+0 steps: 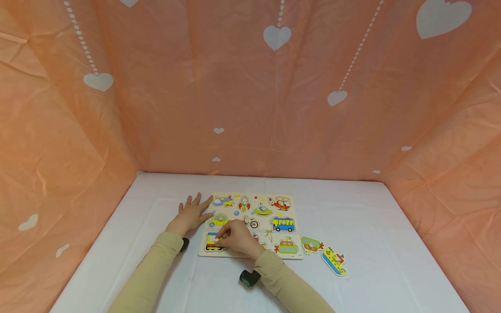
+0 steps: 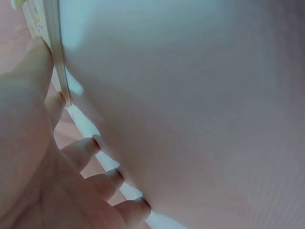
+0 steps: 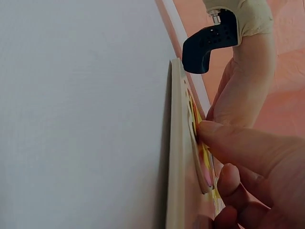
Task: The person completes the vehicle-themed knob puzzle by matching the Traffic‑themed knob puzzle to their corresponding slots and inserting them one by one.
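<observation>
A wooden peg puzzle board with vehicle pictures lies on the white table. My right hand pinches a red, yellow and blue train puzzle piece by its knob, over the board's front left corner. In the right wrist view, the piece's edge stands slightly off the board face. My left hand has its fingers spread at the board's left edge. Thumb and index finger touch the board there, and the other fingertips rest on the table. Part of the front row is hidden behind the right hand.
To the board's right lie a green submarine piece and a yellow-and-blue ship piece. Knobbed pieces such as the bus and helicopter sit in the board. Peach curtains with white hearts surround the table.
</observation>
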`<state>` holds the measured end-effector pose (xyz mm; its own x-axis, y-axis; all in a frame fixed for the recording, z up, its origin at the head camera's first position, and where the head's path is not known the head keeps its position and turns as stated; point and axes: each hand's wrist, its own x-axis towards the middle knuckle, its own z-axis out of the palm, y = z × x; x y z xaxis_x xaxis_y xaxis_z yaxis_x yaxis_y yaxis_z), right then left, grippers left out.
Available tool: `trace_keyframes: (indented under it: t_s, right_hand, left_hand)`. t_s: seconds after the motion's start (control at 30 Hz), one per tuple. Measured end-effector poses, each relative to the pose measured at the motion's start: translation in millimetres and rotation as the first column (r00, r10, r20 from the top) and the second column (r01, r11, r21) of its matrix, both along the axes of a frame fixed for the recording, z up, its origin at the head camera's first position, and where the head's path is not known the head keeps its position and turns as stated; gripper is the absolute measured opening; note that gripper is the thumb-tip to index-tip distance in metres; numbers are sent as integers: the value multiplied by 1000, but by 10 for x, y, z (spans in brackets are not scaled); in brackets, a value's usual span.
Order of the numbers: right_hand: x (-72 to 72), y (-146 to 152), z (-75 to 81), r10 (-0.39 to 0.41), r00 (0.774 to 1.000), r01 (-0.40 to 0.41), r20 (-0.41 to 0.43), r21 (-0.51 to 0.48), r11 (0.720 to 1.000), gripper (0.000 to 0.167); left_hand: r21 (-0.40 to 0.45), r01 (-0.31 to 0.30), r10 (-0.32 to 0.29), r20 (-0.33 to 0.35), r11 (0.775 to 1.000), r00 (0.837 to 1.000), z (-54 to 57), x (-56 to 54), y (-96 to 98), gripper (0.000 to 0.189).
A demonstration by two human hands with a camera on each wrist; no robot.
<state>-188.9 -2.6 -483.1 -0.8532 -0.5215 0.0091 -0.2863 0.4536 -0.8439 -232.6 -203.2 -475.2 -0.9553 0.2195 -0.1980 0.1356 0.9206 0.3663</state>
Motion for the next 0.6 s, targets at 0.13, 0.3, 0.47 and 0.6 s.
trace_keyframes:
  t_s: [0.13,0.3,0.47,0.6]
  right_hand:
    - [-2,-8,3,2,1000,-2,3,10,1000,8]
    - [1,-14,-11,-2,1000,2,-1,30,1000,8]
    - [6,-9,5,1,1000,-1,-13,42,999,8]
    - [1,-2,22,19,1000,-18,-11,54,998,7]
  left_hand:
    - [-5,-4,4,5,1000,1000,-11,-2,-2,66]
    - [-3,-5,5,6,1000,1000,-16,1,-4,66]
    - [1,-3,3,0,1000,1000,-11,0,-2,66]
    - [3,-5,5,5,1000,1000,-10,0,0,66]
